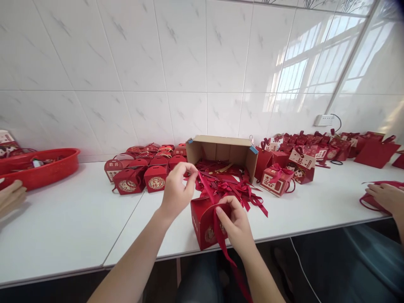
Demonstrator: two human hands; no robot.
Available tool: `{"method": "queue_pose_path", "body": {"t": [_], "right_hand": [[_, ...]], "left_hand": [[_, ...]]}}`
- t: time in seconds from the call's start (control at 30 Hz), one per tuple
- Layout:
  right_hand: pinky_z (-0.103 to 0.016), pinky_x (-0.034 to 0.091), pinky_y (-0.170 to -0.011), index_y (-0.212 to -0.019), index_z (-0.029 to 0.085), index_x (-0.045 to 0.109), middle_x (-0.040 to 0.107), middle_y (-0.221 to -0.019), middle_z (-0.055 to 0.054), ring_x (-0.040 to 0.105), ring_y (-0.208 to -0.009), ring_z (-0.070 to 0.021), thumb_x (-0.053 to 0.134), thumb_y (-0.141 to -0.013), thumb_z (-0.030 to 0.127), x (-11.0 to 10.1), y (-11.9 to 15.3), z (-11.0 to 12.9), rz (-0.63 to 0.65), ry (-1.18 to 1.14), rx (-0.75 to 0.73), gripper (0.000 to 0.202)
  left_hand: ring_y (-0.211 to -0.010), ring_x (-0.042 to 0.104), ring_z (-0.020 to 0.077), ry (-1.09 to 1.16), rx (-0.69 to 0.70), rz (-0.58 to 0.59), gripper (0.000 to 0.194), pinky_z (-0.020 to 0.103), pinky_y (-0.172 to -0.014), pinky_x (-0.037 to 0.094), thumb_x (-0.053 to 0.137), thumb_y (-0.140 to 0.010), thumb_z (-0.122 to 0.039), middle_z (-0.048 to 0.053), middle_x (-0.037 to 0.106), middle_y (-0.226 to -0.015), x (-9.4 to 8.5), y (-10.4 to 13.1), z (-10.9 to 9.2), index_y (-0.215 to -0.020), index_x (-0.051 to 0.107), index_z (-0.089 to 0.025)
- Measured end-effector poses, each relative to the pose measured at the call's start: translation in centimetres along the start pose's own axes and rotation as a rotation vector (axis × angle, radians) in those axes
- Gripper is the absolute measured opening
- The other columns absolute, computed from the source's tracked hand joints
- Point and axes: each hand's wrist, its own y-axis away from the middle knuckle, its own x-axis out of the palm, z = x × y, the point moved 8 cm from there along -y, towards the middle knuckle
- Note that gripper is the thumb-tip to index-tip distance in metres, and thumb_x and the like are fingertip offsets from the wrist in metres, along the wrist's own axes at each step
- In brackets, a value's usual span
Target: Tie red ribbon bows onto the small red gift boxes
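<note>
A red gift box (pixel 201 227) with a gold round print stands at the table's front edge, directly before me. My left hand (pixel 179 183) is raised above its back left side, pinching one end of a red ribbon (pixel 206 188) that runs down taut to the box top. At the box's upper right, my right hand (pixel 234 219) closes thumb and fingers on the same ribbon, whose long tail hangs below the table edge. Behind the box lies a pile of loose red ribbons (pixel 235 191), spilling out of a cardboard box (pixel 222 145) turned on its side.
Several finished red boxes (pixel 156 179) stand at left, more red gift boxes (pixel 277 179) and bags at right. A red basin (pixel 63 168) sits far left beside another person's hand (pixel 12 195). Another hand (pixel 386 195) holds a red box at far right. A tiled wall backs the table.
</note>
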Motion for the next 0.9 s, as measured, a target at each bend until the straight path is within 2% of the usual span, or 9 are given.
{"method": "queue_pose_path", "body": {"t": [0.13,0.2,0.27,0.37,0.47,0.53,0.7,0.8,0.9], "right_hand": [[-0.033,0.044,-0.083,-0.088,0.020,0.053,0.056,-0.090,-0.003,0.055,-0.088,-0.0180,0.057,-0.085,0.033,0.2,-1.7,-0.1,0.041,0.107,-0.057,0.014],[-0.036,0.042,-0.091,-0.088,0.020,0.057,0.056,-0.100,-0.006,0.054,-0.099,-0.0201,0.059,-0.082,0.030,0.0,-2.3,0.3,0.047,0.141,-0.106,0.012],[-0.037,0.039,-0.098,-0.097,0.021,0.060,0.055,-0.114,-0.007,0.050,-0.112,-0.0220,0.061,-0.079,0.028,-0.4,-2.8,1.4,0.029,0.140,-0.134,0.019],[-0.038,0.037,-0.102,-0.115,0.024,0.058,0.055,-0.124,-0.007,0.050,-0.117,-0.0219,0.060,-0.082,0.034,-0.4,-4.3,3.3,0.026,0.050,-0.066,0.035],[-0.036,0.037,-0.102,-0.117,0.025,0.060,0.060,-0.122,-0.005,0.052,-0.116,-0.0202,0.056,-0.086,0.044,0.7,-6.3,5.8,0.111,-0.098,-0.004,0.037],[-0.035,0.039,-0.099,-0.115,0.024,0.061,0.065,-0.112,-0.005,0.056,-0.110,-0.0193,0.053,-0.087,0.049,2.1,-7.5,7.5,0.222,-0.183,0.019,0.038],[-0.028,0.045,-0.079,-0.098,0.022,0.065,0.063,-0.079,0.000,0.059,-0.078,-0.0129,0.065,-0.081,0.040,4.5,-8.9,10.6,0.422,-0.353,0.075,0.025],[-0.025,0.044,-0.070,-0.082,0.020,0.066,0.058,-0.071,0.002,0.055,-0.068,-0.0097,0.068,-0.079,0.037,4.6,-8.9,12.0,0.462,-0.318,0.057,0.017],[-0.024,0.043,-0.064,-0.076,0.019,0.065,0.057,-0.069,0.002,0.053,-0.065,-0.0099,0.069,-0.078,0.039,4.2,-8.8,12.9,0.482,-0.185,0.026,0.020]], "left_hand": [[-0.079,0.060,0.0152,0.099,-0.078,-0.039,0.004,0.027,-0.075,0.047,0.053,-0.084,-0.019,0.002,0.062,-0.081,-1.1,-3.2,0.7,-0.080,0.054,-0.018],[-0.079,0.062,0.0152,0.265,-0.181,0.035,0.003,0.027,-0.073,0.048,0.054,-0.084,-0.020,0.002,0.064,-0.080,-0.9,-4.5,1.0,-0.081,0.052,-0.018],[-0.071,0.063,0.0144,0.428,-0.287,0.129,0.005,0.024,-0.062,0.048,0.054,-0.084,-0.020,0.002,0.066,-0.077,-0.3,-5.4,0.9,-0.082,0.050,-0.017],[-0.060,0.063,0.0126,0.535,-0.348,0.207,0.007,0.020,-0.049,0.042,0.055,-0.083,-0.017,0.002,0.067,-0.075,0.1,-6.4,-0.2,-0.082,0.049,-0.016],[-0.061,0.064,0.0120,0.569,-0.304,0.203,0.007,0.021,-0.052,0.047,0.055,-0.083,-0.015,0.002,0.068,-0.075,-0.1,-7.1,-1.8,-0.081,0.049,-0.016],[-0.065,0.066,0.0130,0.595,-0.235,0.188,0.006,0.023,-0.057,0.052,0.054,-0.085,-0.016,0.002,0.068,-0.076,-0.4,-7.6,-2.8,-0.082,0.049,-0.016],[-0.081,0.066,0.0144,0.508,0.060,0.029,0.008,0.026,-0.068,0.055,0.059,-0.086,-0.021,0.002,0.065,-0.081,-3.0,-7.9,-4.7,-0.085,0.051,-0.019],[-0.078,0.065,0.0131,0.495,0.162,-0.018,0.009,0.025,-0.068,0.056,0.061,-0.085,-0.024,0.001,0.063,-0.081,-4.0,-6.9,-5.2,-0.085,0.052,-0.020],[-0.075,0.064,0.0127,0.507,0.173,-0.004,0.011,0.024,-0.065,0.056,0.062,-0.085,-0.026,0.001,0.063,-0.078,-4.1,-5.6,-5.4,-0.085,0.053,-0.020]]}}
